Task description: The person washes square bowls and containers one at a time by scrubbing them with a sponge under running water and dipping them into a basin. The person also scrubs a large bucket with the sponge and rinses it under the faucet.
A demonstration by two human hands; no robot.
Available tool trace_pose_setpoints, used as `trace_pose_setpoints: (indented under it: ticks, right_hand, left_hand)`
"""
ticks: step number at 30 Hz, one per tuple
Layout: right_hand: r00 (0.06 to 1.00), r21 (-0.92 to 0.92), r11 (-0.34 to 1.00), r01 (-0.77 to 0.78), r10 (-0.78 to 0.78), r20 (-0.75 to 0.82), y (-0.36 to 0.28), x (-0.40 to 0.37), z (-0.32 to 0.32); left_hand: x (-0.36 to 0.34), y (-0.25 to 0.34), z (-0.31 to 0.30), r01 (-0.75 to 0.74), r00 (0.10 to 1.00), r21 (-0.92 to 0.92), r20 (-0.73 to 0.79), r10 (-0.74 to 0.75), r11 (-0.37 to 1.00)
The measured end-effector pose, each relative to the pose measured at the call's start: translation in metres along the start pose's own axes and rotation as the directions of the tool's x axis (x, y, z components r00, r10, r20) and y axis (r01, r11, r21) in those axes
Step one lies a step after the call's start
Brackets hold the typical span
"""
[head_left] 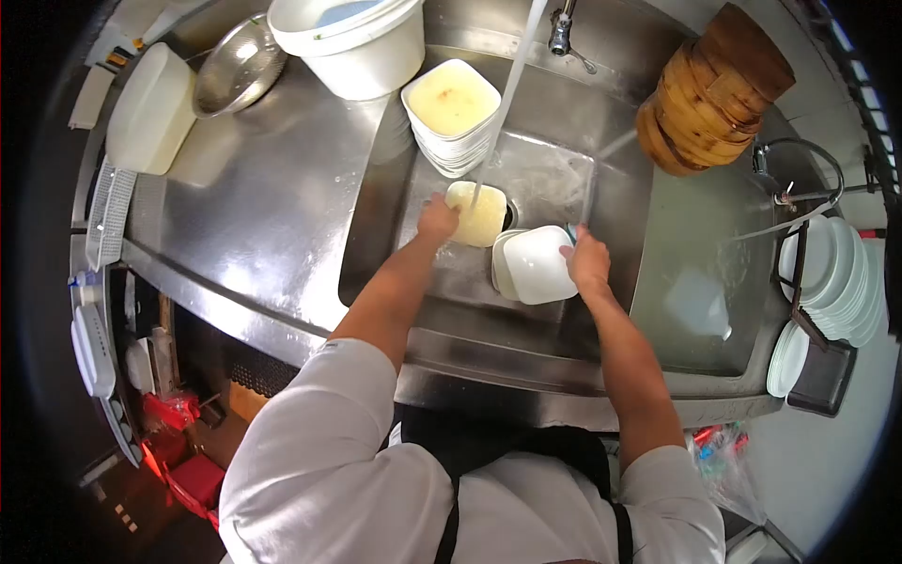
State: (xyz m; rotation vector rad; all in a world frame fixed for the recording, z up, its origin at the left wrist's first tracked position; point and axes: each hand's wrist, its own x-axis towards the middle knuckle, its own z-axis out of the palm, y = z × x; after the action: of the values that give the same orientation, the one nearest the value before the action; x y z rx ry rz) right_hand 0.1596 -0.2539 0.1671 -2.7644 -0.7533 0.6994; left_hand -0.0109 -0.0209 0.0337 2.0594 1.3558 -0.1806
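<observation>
My left hand [438,219] is closed on the edge of a square dish [477,224] with a yellowish inside, low in the left sink basin. A pale, narrow line, a hose or a water stream, comes down from above to this dish. My right hand [588,258] grips the right rim of a white square bowl [539,266], thumb over the edge. Something small and bluish shows by those fingers; I cannot make it out. Another pale dish [504,267] lies partly hidden under the white bowl. Behind my left hand stands a tall stack of square dishes [455,113], the top one yellowish inside.
A white bucket [362,56], a metal colander [241,68] and a pale tub [150,111] stand along the back left. Wooden steamer rings [705,103] are piled at the back right. The right basin [681,282] holds water. White plates [836,277] stand far right.
</observation>
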Motion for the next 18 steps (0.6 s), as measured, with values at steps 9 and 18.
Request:
trace_pose_setpoints:
  ticks: [9, 18]
  right_hand:
    - [0.973, -0.045, 0.984, 0.171, -0.175, -0.149, -0.038, -0.018, 0.01]
    - [0.012, -0.282, 0.316, 0.906, -0.684, -0.729, -0.381, 0.017, -0.158]
  left_hand:
    - [0.047, -0.034, 0.049, -0.14, 0.988, -0.034, -0.075, 0.137, 0.99]
    - [-0.049, 0.033, -0.096, -0.271, 0.954, 0.192, 0.185, 0.237, 0.943]
